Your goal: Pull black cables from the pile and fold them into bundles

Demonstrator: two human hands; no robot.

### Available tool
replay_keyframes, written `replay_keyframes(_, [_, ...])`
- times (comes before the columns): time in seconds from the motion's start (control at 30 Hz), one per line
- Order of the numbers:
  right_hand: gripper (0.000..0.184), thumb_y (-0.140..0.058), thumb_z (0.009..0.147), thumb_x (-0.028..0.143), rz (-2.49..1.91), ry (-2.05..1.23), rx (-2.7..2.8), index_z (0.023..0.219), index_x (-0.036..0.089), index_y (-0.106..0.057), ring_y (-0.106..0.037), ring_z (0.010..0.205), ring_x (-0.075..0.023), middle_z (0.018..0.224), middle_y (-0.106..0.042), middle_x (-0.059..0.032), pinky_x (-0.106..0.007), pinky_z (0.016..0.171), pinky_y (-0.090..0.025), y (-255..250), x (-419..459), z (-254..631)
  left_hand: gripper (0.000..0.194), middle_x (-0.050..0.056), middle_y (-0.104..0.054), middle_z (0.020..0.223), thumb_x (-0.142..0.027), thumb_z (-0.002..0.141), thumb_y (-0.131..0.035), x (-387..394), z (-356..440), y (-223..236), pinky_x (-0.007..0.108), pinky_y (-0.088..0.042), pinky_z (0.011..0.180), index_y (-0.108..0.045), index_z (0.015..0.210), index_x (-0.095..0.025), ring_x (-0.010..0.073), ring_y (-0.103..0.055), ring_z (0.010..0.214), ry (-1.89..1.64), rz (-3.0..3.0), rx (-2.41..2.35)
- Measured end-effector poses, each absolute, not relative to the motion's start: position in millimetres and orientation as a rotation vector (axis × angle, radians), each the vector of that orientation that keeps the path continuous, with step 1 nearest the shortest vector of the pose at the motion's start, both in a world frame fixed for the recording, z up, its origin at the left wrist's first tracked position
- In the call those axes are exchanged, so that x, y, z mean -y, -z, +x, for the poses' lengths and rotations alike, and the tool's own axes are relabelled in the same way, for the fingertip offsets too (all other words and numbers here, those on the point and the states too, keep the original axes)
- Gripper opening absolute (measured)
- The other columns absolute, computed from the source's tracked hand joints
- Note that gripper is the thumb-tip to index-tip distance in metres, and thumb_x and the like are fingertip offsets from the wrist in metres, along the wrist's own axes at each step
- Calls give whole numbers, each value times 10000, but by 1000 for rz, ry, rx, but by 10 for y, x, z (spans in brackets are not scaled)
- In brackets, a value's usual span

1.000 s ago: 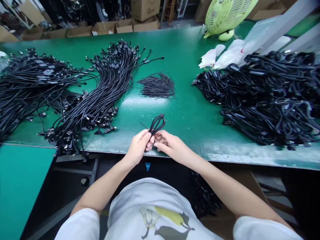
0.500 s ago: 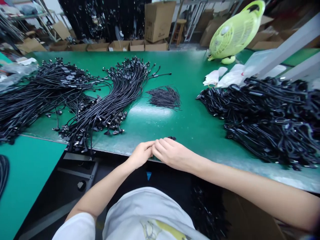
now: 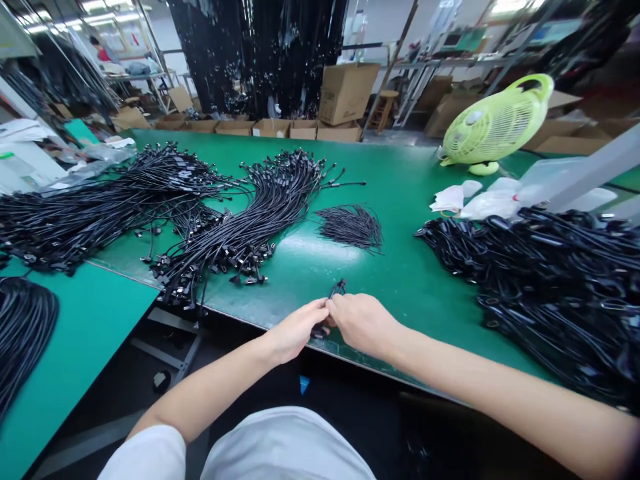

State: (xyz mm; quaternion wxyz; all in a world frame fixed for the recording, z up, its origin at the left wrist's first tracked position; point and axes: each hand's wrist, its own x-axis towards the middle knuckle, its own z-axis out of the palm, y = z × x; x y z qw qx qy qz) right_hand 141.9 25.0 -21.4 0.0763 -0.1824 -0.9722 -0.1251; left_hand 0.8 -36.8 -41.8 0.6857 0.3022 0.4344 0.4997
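Observation:
At the front edge of the green table (image 3: 400, 293), a coiled black cable (image 3: 339, 288) is held between my two hands. Its upper loop pokes out beyond the fingers, and a dark end shows below them. My left hand (image 3: 295, 331) is closed around the cable's lower part. My right hand (image 3: 365, 323) is pinched on the cable from the right, its fingertips against the left hand's; whatever thin piece may be between them is hidden. Farther back lies a small pile of short black ties (image 3: 350, 227).
Long black cables with connectors (image 3: 260, 207) are spread to the left, with another heap (image 3: 110, 193) beyond. Coiled cable bundles (image 3: 550, 280) are piled at right. A lime-green fan (image 3: 497, 123) and white plastic bags (image 3: 493, 200) stand behind them. A cable coil (image 3: 25, 333) rests on the side table.
The view has tilted up, so more of the background shows. The cable, mostly hidden before, now sticks out above and below my hands. My right hand has turned, with its knuckles more upward.

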Motion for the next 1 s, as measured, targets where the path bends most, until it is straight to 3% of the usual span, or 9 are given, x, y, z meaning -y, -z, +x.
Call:
replay_keyframes(0.13, [273,-389,939,241,-915,-496,2560,742,186,-571,-581,658,-157,743,-656,-34,-264,609,-382,252,-260,1352,365,63,-620,894,-467,871,-550,268,-41,483,314,-425,839,-681,946,-135,165,-536,835,-1245,654,-1039])
replay_keyframes(0.23, [339,-380,946,354,-979,-999,2241,694,196,-543,-569,655,-154,689,-622,-7,-258,615,-411,371,-241,1380,255,88,-593,1082,-308,876,-530,321,-145,424,359,-388,958,-701,1019,-183,214,-516,1024,-1255,1079,-1117])
replay_keyframes(0.3, [368,-395,933,403,-1030,-1123,2157,656,197,-524,-540,626,-155,633,-577,4,-262,600,-404,440,-273,1451,302,75,-569,1082,-165,846,-486,414,-197,358,372,-361,983,-733,1003,-241,225,-476,1064,-1143,1524,-1205])
replay_keyframes(0.43, [341,-418,920,388,-1115,-967,2146,658,201,-532,-545,650,-166,657,-589,-6,-278,631,-402,406,-300,1623,415,53,-525,890,-93,793,-445,504,-187,343,363,-380,887,-759,997,-271,202,-487,889,-762,1951,-1237])
replay_keyframes(0.53, [328,-420,931,366,-1028,-912,2195,675,204,-544,-549,641,-164,673,-602,-13,-273,614,-401,313,-180,1642,356,53,-527,883,-169,841,-441,397,-159,397,330,-403,823,-746,1021,-203,188,-495,848,-861,1661,-1282])
replay_keyframes(0.67, [317,-400,942,306,-853,-1134,2334,688,193,-552,-564,668,-151,709,-618,-9,-259,644,-414,346,-36,1548,418,48,-558,881,-303,944,-349,304,-226,289,297,-418,753,-714,1100,-173,161,-472,763,-1105,1312,-1178])
replay_keyframes(0.77, [336,-402,940,304,-872,-1222,2315,652,186,-529,-544,648,-141,669,-595,0,-244,618,-393,402,-69,1525,499,60,-557,853,-389,976,-318,434,-241,118,289,-432,750,-763,944,-164,160,-504,762,-1022,1455,-1080])
replay_keyframes(0.87, [329,-397,958,297,-922,-973,2276,680,184,-532,-520,653,-129,683,-579,-2,-233,620,-368,352,-120,1584,525,65,-590,837,-469,972,-355,598,-157,67,286,-443,780,-772,853,-174,166,-563,787,-759,1699,-1044])
replay_keyframes(1.0, [313,-367,979,259,-865,-478,2361,752,179,-567,-503,655,-134,721,-584,-30,-252,612,-329,189,-65,1669,638,70,-636,838,-599,956,-275,633,-76,265,309,-454,789,-747,992,-171,179,-579,781,-747,1583,-1158])
